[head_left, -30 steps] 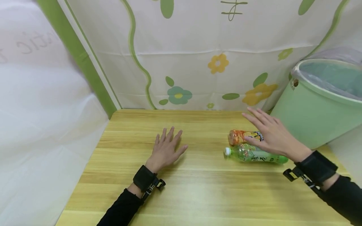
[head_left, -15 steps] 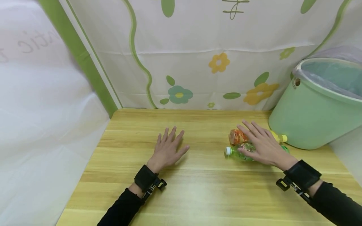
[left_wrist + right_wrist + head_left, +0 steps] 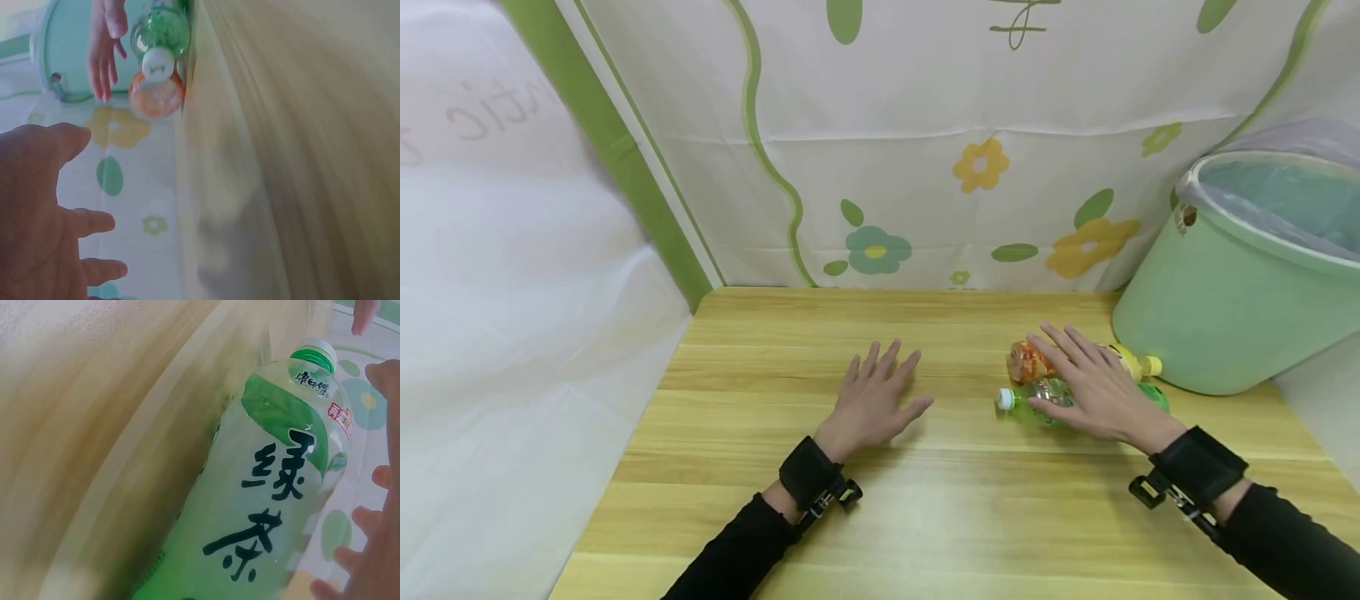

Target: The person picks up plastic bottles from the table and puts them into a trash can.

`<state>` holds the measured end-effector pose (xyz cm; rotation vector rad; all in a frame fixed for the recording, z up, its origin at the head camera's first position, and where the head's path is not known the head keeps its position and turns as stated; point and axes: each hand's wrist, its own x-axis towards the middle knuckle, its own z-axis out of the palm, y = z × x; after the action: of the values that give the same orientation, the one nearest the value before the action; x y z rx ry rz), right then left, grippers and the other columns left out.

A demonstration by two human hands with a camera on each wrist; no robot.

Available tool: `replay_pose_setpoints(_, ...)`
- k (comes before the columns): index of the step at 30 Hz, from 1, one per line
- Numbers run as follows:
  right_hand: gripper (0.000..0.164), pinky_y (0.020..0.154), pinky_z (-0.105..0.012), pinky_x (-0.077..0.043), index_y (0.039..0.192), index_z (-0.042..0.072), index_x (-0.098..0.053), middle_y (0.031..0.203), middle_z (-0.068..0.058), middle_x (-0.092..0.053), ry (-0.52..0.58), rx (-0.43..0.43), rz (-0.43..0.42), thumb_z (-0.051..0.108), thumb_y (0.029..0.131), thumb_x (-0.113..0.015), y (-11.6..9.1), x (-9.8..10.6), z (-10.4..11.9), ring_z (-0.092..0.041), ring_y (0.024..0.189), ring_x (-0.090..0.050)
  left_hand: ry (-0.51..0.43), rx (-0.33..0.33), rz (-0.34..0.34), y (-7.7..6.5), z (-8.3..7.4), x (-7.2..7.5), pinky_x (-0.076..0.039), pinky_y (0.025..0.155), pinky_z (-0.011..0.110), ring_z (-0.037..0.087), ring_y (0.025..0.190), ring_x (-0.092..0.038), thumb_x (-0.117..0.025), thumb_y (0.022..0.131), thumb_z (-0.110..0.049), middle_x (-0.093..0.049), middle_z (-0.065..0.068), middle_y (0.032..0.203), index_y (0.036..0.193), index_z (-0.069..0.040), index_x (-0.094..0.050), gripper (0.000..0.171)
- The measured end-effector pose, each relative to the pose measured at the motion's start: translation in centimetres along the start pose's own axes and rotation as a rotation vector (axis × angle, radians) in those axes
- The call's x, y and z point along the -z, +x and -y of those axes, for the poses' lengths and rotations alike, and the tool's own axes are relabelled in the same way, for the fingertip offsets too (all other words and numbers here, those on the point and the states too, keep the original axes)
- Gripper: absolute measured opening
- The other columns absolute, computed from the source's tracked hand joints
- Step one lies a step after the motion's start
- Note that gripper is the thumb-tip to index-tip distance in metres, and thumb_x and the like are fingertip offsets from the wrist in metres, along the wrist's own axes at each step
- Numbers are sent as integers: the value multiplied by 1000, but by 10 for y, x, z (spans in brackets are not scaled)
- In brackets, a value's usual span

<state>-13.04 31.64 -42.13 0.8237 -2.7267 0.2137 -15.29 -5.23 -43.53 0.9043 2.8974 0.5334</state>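
Two plastic drink bottles lie side by side on the right of the table. The nearer is a green tea bottle (image 3: 1047, 390) with a white cap pointing left; its label fills much of the right wrist view (image 3: 262, 481). Behind it lies a bottle with an orange-and-yellow label (image 3: 1028, 362) and a yellow cap at its right end. My right hand (image 3: 1097, 390) hovers over both bottles, fingers straight and spread, hiding their middles. In the left wrist view it stands apart from them. My left hand (image 3: 871, 408), fingers spread, is held over the table's middle with nothing in it.
A pale green bin (image 3: 1232, 300) with a clear liner stands at the table's back right, close to the yellow cap. A white curtain (image 3: 917, 100) with printed flowers hangs behind the wooden table (image 3: 925, 525). White cloth (image 3: 512, 375) hangs at the left.
My right hand has come left and down over the bottles, then stayed nearly still. My left hand has shifted a little to the right in the last half second. The bottles have not moved.
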Motion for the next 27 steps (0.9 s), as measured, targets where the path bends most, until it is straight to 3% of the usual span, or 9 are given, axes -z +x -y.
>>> replay_pose_setpoints(5, 96, 97, -75, -30, 162, 17, -28, 163, -18, -26, 5, -12, 10, 55, 87, -75, -1, 1, 1, -49, 143, -27, 32, -64, 19, 10, -16, -5, -11, 118, 61, 43, 151, -9, -38, 103, -64, -16, 14, 167, 164, -21, -25, 75)
replay_pose_setpoints(14, 103, 96, -77, -31, 163, 18, -26, 164, -17, -24, -1, -6, 27, 59, 84, -76, -2, 3, 4, -49, 143, -27, 91, -187, -14, 33, -47, -19, -19, 118, 55, 37, 150, -20, -52, 101, -58, -26, 12, 164, 161, -19, -32, 75)
replay_pose_setpoints(21, 107, 95, -77, -32, 164, 19, -23, 165, -15, -22, 1, 9, 26, 62, 81, -77, -4, 6, 6, -49, 143, -27, 148, -321, -125, 51, -66, -28, -30, 115, 52, 35, 144, -35, -61, 98, -55, -38, 12, 158, 157, -15, -40, 74)
replay_pose_setpoints(27, 103, 97, -77, -31, 164, 20, -23, 165, -16, -23, 20, 1, 24, 57, 83, -77, -5, 10, 8, -48, 144, -26, 173, -428, -220, 65, -79, -34, -34, 113, 41, 25, 137, -43, -70, 92, -53, -47, 9, 150, 152, -12, -47, 76)
